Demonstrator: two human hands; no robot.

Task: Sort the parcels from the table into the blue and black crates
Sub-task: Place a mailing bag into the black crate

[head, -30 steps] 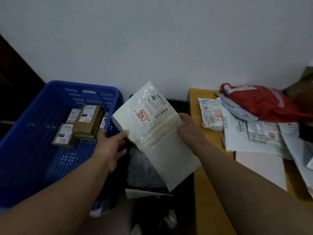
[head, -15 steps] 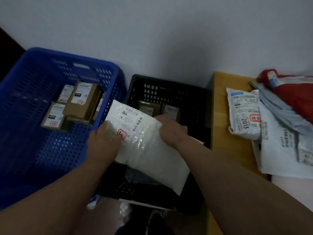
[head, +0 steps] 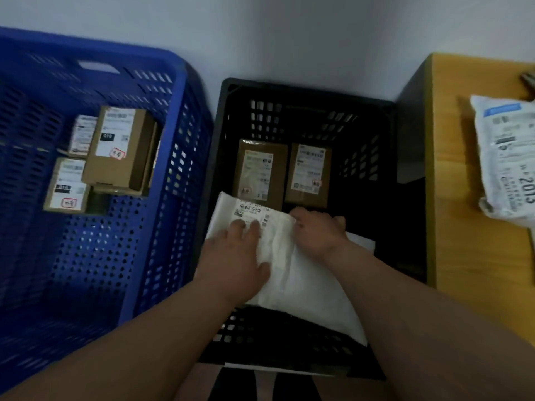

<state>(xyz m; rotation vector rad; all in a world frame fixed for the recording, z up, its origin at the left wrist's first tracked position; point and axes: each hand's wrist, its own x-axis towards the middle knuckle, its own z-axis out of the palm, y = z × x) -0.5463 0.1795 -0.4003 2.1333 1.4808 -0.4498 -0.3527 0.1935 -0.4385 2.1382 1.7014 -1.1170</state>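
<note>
A: Step in hand: placing the white poly mailer [head: 292,264] into the black crate [head: 307,91]. Mailer sits inside the crate walls, label up, its far edge overlapping the near end of the left one of two brown cardboard boxes [head: 260,173] on the crate floor.

B: Hands?

A: Both on the mailer. Left hand [head: 234,256] lies flat on top, fingers spread over the barcode label, pressing rather than pinching. Right hand [head: 317,233] has its fingers curled over the mailer's right edge, so it grips that edge. Hands close together, not touching.

B: Fully down?

A: Can't tell. Its near end rides up towards the crate's near wall, so I judge it isn't lying flat yet.

B: Blue crate [head: 95,198]?

A: Only small labelled cartons [head: 121,149] stacked in its far part. Not involved here.

B: Next?

A: Let go with both hands, lift clear of the crate, reach right to the table [head: 451,256]. A grey-white labelled bag parcel [head: 506,157] lies there, well apart from the crates. That one needs its label read to pick a crate.
</note>
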